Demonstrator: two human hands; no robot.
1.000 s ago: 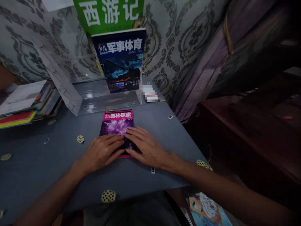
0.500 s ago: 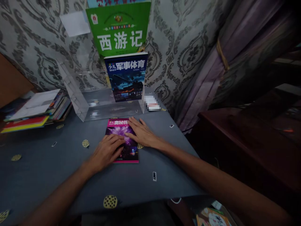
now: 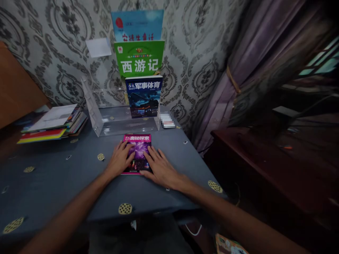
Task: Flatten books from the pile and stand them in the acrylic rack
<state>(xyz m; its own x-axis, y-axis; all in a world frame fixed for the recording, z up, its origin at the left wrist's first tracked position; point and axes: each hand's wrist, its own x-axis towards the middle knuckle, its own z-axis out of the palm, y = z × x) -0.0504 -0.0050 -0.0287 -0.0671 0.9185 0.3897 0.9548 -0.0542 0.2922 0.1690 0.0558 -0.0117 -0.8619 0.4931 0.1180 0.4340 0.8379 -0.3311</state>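
A book with a pink-and-purple cover (image 3: 139, 150) lies flat on the table, cover up. My left hand (image 3: 120, 158) rests on its left side with the fingers spread over the cover. On the lower right side of the book lies my right hand (image 3: 161, 167), fingers stretched out and apart. Neither hand is closed round the book. Just behind it stands a clear acrylic book rack (image 3: 127, 127). A dark blue book (image 3: 145, 100), a green book (image 3: 140, 58) and a light blue book (image 3: 137, 26) stand upright in the rack, one behind another.
A stack of papers and books (image 3: 55, 120) sits at the table's left. Beside the rack's right end is a small white item, blurred out (image 3: 167, 121). A purple curtain (image 3: 217, 98) and a dark red surface (image 3: 265, 169) are on the right. The tablecloth (image 3: 79, 176) is grey-blue.
My right hand has slid from the book's upper right down to its lower right, uncovering the title. My left hand has shifted toward the left edge. The view has tilted up.
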